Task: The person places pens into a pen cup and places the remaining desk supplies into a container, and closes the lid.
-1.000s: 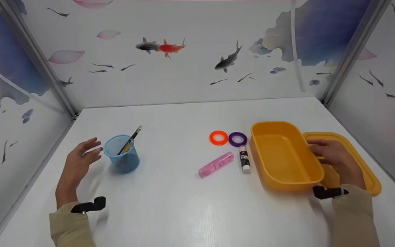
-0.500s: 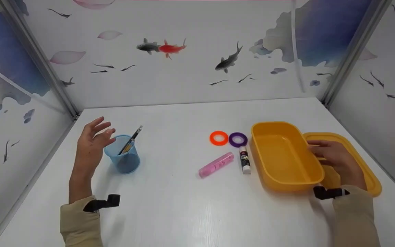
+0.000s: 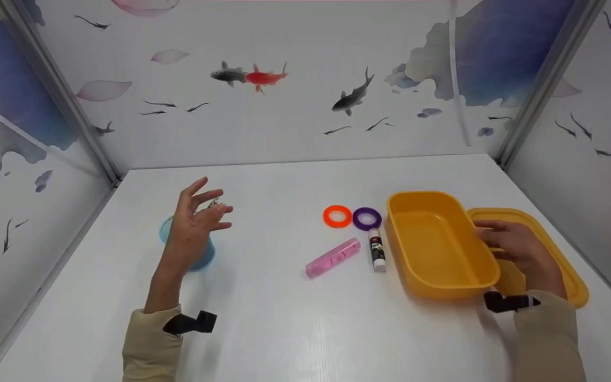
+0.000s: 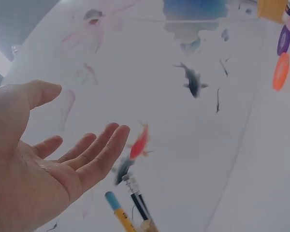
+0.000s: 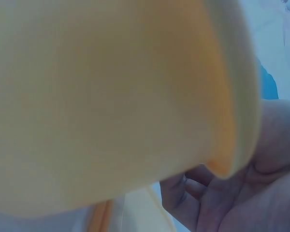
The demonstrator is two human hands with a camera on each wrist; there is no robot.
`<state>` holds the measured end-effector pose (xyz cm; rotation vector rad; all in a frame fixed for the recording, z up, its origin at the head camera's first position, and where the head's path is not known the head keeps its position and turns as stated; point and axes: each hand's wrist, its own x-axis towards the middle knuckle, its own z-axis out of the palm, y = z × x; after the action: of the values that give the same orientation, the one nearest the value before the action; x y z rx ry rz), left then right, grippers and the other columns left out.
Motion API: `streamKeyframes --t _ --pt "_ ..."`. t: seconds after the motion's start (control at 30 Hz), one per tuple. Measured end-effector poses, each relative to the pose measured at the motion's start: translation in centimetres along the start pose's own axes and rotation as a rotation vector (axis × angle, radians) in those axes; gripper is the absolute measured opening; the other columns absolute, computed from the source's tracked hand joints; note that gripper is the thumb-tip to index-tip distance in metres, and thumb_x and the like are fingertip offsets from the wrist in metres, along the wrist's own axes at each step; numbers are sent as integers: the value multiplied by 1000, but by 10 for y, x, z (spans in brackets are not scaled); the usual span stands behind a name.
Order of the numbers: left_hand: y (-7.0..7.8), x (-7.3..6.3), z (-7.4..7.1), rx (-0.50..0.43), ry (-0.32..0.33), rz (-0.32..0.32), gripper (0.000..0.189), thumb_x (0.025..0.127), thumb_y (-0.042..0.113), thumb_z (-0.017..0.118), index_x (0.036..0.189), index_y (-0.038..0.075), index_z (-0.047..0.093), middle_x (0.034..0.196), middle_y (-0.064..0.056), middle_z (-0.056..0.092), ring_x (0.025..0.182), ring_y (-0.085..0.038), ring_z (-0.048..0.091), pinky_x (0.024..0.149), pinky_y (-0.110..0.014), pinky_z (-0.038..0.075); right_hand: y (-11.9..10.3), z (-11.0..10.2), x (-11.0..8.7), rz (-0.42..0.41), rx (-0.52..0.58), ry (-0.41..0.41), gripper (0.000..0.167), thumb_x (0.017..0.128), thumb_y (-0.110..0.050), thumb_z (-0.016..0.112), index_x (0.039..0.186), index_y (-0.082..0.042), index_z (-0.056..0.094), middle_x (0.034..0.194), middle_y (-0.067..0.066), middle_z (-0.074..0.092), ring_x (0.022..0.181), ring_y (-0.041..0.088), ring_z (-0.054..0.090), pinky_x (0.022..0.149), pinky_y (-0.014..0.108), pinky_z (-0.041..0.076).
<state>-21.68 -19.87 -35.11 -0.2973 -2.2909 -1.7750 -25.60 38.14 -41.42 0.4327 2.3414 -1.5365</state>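
Left of centre in the frame, the left hand (image 3: 191, 233), fingers spread, holds nothing and partly hides a blue round cup (image 3: 206, 258); at right, the right hand (image 3: 523, 252) meets a yellow rectangular plastic box (image 3: 448, 292), its grip impossible to tell.

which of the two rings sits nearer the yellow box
The purple ring: it lies between the orange ring and the yellow box, while the orange one is farther off.
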Motion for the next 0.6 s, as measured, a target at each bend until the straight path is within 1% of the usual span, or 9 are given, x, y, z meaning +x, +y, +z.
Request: streamKeyframes --t 0.13,0.33,0.5,0.6 --pt "-4 1 18 15 -72 9 63 101 17 60 155 14 27 145 -15 49 120 -29 65 90 -28 60 1 -1 -1 -11 -41 10 84 93 -56 61 158 -13 30 163 17 29 134 33 45 119 54 36" --pt "-10 6 36 79 -148 -34 65 100 22 63 154 15 30 146 -15 49 126 -29 62 94 -34 59 0 -5 -2 -6 -46 13 87 90 -60 63 157 -14 32 162 14 32 133 32 46 119 52 37" --pt "-19 9 50 120 -193 -67 64 100 23 63 154 15 31 144 -14 51 126 -30 62 95 -38 59 2 -7 -2 -39 -73 13 81 93 -57 60 156 -13 34 155 11 42 127 27 51 113 45 45" --pt "-24 10 62 153 -210 -88 63 99 24 64 153 15 34 143 -14 53 125 -30 63 94 -40 60 3 -8 -2 -51 -75 14 80 94 -56 59 156 -12 33 155 12 42 127 27 51 113 44 45"
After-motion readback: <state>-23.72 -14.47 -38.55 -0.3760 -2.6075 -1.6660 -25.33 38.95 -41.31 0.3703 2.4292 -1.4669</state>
